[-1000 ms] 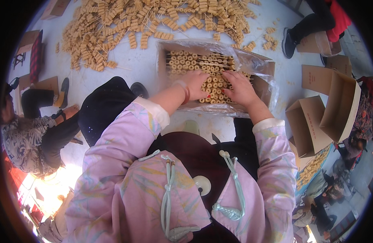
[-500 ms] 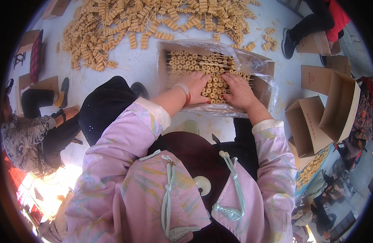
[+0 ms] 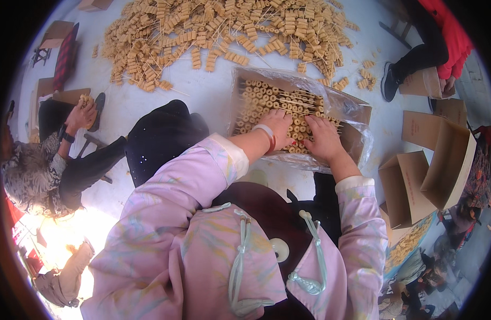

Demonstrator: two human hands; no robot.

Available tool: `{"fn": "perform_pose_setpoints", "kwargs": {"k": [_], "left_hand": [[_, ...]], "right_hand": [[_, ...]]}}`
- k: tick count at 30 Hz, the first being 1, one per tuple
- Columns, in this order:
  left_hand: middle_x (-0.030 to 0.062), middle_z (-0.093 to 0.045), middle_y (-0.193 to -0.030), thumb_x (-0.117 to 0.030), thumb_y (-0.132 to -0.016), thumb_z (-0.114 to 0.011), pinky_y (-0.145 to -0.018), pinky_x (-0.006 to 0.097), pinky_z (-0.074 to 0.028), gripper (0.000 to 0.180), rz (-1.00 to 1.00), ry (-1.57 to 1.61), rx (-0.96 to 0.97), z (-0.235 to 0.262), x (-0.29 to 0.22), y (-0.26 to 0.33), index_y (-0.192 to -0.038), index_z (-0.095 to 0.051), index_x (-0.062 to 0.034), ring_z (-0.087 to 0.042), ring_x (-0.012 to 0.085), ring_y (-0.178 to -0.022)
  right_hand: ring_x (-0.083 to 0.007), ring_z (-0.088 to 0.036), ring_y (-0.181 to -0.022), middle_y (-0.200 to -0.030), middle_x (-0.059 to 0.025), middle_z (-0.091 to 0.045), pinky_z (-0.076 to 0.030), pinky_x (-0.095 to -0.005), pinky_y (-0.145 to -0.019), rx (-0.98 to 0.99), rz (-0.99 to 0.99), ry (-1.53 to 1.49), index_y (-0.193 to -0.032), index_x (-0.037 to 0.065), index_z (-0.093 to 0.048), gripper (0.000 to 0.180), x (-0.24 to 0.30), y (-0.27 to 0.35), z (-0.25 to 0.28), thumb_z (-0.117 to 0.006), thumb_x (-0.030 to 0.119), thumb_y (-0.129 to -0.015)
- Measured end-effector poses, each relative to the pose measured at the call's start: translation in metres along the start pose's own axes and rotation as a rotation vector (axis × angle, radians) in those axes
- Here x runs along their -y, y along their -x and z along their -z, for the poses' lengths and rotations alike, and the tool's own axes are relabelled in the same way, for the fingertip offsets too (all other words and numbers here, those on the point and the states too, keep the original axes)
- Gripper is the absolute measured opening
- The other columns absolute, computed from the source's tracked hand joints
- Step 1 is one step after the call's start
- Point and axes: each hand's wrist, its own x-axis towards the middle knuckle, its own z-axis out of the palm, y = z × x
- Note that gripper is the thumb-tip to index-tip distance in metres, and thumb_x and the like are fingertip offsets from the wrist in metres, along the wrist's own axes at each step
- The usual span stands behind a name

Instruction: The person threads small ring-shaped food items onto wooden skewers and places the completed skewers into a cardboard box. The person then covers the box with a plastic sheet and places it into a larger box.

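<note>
A cardboard box (image 3: 357, 110) lined with clear plastic stands in front of me, packed with rows of tan ring-shaped snacks on thin sticks (image 3: 259, 95). My left hand (image 3: 278, 128) lies on the snacks in the middle of the box, fingers stretched out, a band on its wrist. Close to its right, my right hand (image 3: 322, 137) presses on the same layer with its fingers spread. A short column of rings shows between the two hands. What lies under the palms is hidden.
Beyond the box, a big pile of skewered snacks (image 3: 218, 32) covers the floor. Empty cardboard boxes (image 3: 404, 186) stand at the right. A person in red (image 3: 452, 37) sits at the far right; another, in a patterned top (image 3: 34, 173), sits at the left holding snacks.
The whole view has shifted, so the box and pile appear farther right and the box lower. My hands stay on the snacks. The person at the left has raised a hand with snacks.
</note>
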Motion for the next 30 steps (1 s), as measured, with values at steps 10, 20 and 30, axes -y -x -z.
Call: {"fn": "perform_pose_setpoints", "kwargs": {"k": [10,20,30], "left_hand": [[0.0197,-0.052,-0.129,-0.027,-0.080,-0.071,-0.105,0.043,-0.039,0.058,-0.199,0.139,-0.312,0.025,0.008,0.034,-0.129,-0.053,-0.0013,-0.048,0.0364,-0.122],[0.0143,-0.058,-0.124,-0.008,-0.082,-0.066,-0.097,0.038,-0.045,0.042,-0.515,0.151,-0.929,0.161,0.031,0.180,-0.124,-0.060,-0.0077,-0.055,0.0315,-0.115],[0.0105,-0.063,-0.116,-0.005,-0.090,-0.060,-0.091,0.029,-0.050,0.035,0.249,0.730,-0.984,0.183,0.254,0.196,-0.125,-0.058,-0.0008,-0.062,0.0163,-0.102]], "right_hand": [[-0.0343,-0.043,-0.131,-0.140,-0.0167,-0.049,-0.034,-0.0445,-0.109,-0.155,0.029,-0.005,-0.132,0.004,-0.052,0.063,0.015,0.023,-0.005,-0.072,0.025,-0.077],[-0.0233,-0.055,-0.117,-0.126,-0.0134,-0.060,-0.040,-0.0337,-0.102,-0.335,-0.112,-0.918,-0.135,0.002,-0.051,0.043,0.070,0.060,0.045,-0.057,0.017,-0.096],[-0.0167,-0.060,-0.108,-0.117,-0.0097,-0.065,-0.044,-0.0294,-0.095,-0.247,-0.095,-1.335,-0.135,0.000,-0.051,0.041,0.144,0.048,0.048,-0.055,0.013,-0.096]]}}
